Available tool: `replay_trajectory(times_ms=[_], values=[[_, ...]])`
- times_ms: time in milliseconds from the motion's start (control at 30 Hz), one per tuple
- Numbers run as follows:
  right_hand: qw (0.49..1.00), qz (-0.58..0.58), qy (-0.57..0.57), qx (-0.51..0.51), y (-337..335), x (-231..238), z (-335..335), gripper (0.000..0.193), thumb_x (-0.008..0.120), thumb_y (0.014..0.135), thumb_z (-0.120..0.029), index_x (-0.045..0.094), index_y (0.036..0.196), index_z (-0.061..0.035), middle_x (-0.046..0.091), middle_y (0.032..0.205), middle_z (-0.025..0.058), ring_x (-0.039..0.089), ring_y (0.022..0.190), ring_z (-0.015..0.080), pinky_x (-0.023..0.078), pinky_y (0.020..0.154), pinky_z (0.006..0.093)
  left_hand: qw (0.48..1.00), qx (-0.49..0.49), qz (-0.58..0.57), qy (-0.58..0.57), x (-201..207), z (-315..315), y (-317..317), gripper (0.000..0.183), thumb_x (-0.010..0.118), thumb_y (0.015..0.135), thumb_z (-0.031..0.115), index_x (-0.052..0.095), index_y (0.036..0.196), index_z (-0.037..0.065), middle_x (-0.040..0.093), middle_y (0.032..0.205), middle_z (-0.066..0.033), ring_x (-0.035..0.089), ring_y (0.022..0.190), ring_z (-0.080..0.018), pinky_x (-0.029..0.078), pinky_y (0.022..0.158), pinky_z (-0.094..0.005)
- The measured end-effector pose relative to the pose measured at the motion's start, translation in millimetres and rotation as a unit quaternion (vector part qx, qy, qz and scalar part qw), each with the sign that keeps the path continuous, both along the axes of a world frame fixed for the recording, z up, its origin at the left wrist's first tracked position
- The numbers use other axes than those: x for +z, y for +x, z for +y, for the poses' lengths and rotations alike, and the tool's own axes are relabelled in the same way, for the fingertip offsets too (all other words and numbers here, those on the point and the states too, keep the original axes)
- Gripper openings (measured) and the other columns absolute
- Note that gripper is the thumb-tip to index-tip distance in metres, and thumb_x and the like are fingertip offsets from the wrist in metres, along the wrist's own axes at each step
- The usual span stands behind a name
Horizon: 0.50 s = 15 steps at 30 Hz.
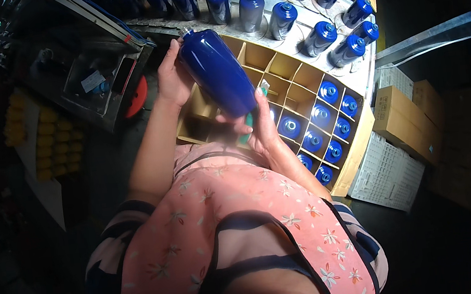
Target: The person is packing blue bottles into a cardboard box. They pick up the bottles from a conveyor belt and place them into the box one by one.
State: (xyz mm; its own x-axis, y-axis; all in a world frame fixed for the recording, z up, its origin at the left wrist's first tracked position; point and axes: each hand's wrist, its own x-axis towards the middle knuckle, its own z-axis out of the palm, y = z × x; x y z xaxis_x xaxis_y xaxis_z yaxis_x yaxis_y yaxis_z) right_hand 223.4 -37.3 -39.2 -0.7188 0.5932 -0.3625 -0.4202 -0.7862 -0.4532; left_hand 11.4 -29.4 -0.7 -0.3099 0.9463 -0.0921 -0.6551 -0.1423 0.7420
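The glossy blue bottle (216,73) slanted between the worker's two hands, its neck off to the left, its base toward the right and the apron (234,185). The left hand (174,79) gripped near the shoulder; the right hand (264,129), clasped about the base, was nearer the divided carton's (361,138) filled cells.

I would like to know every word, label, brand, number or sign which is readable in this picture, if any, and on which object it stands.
There is no text clear enough to quote.
Brown carton at the right: small dark printed marks, too small to read.
White sheet at the upper left: any writing is too small and blurred.
Blue bottle in the hands: no writing on the side that shows.
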Motion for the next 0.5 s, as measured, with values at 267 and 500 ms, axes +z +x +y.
replay_trajectory(times_ms=[267,500], values=[[0.992,0.042,-0.121,0.021,-3.8,5.0,0.9,0.064,0.039,0.098,-0.057,0.039,0.137,-0.0068,0.059,0.119,0.0162,0.068,0.091,0.027,0.033,0.036,0.0135,0.997,-0.021,-0.067,0.033,-36.7,0.8,37.5,0.091,0.051,0.08,0.076,0.047,0.135,0.004,0.057,0.126,-0.0178,0.057,0.116,-0.0316,0.051,0.094,-0.0459],[0.998,-0.005,-0.045,-0.032,-7.6,-4.0,-5.3,0.059,0.049,0.097,-0.05,0.039,0.137,-0.0084,0.057,0.122,0.0132,0.067,0.091,0.0252,0.034,0.039,0.0143,0.996,0.036,-0.081,-0.015,-60.5,11.0,34.1,0.083,0.042,0.085,0.076,0.051,0.131,0.008,0.06,0.121,-0.0141,0.06,0.11,-0.0301,0.052,0.092,-0.0451]])
